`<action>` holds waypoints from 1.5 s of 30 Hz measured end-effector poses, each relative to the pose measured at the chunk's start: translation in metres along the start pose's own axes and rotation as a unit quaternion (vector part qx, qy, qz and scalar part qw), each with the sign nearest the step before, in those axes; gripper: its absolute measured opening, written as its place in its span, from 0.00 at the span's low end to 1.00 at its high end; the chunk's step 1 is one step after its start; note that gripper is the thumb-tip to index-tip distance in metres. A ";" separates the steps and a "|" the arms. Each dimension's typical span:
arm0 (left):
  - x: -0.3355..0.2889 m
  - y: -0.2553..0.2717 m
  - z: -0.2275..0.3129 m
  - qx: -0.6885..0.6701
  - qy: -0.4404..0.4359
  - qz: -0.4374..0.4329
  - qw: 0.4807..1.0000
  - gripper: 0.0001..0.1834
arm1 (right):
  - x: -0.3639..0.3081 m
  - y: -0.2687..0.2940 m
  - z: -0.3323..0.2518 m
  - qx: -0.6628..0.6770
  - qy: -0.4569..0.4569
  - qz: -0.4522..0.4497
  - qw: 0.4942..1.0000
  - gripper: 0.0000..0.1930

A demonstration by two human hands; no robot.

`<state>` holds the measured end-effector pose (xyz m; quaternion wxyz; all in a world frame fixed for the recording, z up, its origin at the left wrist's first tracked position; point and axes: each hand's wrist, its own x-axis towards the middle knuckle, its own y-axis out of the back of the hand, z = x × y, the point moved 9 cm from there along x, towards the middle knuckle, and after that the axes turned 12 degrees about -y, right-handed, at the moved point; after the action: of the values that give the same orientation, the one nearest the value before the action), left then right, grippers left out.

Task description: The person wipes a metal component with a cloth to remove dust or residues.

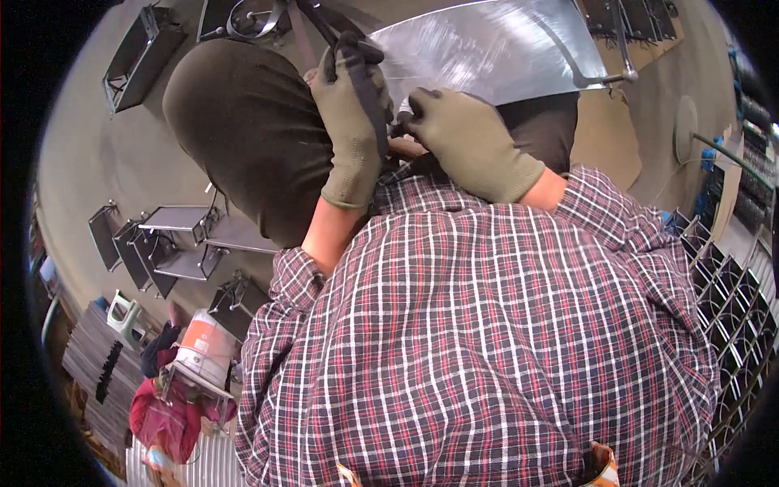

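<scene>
Both of my hands wear olive gloves with black fingers and palms, close together in front of my plaid shirt. My left hand (350, 109) is raised with its fingers curled; what they hold is hidden. Just right of it, my right hand (466, 140) is closed, its fingertips around something small and dark that I cannot make out. Beyond the hands a shiny, bare metal panel (479, 50) lies tilted over my leg (243, 122). A dark metal bar (302, 36) rises beside my left fingers. Along the panel's right side runs a thin metal rod (623, 40).
Several dark metal frames (174, 264) stand on the floor at the left, with another frame (142, 61) further off. A person in a maroon garment (166, 414) is near a white and orange sack (204, 349). At the right are cardboard (608, 138) and stacked metal parts (726, 280).
</scene>
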<state>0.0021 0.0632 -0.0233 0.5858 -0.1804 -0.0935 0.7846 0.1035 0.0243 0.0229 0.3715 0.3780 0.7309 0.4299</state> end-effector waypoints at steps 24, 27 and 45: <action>0.000 -0.033 0.000 -0.102 0.009 -0.070 0.992 0.20 | 0.003 0.018 0.036 -0.027 -0.041 0.144 0.988 0.08; 0.000 -0.032 0.000 -0.110 0.001 -0.076 0.991 0.21 | 0.002 0.027 0.029 0.019 0.018 0.101 0.995 0.10; -0.005 -0.036 0.016 0.032 -0.049 -0.030 0.998 0.18 | 0.043 0.036 0.069 -0.066 -0.080 0.188 0.977 0.08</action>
<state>0.0286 0.0706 0.0054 0.6096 -0.1198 -0.1024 0.7769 0.1528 0.0979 0.0217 0.3655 0.5166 0.5843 0.5081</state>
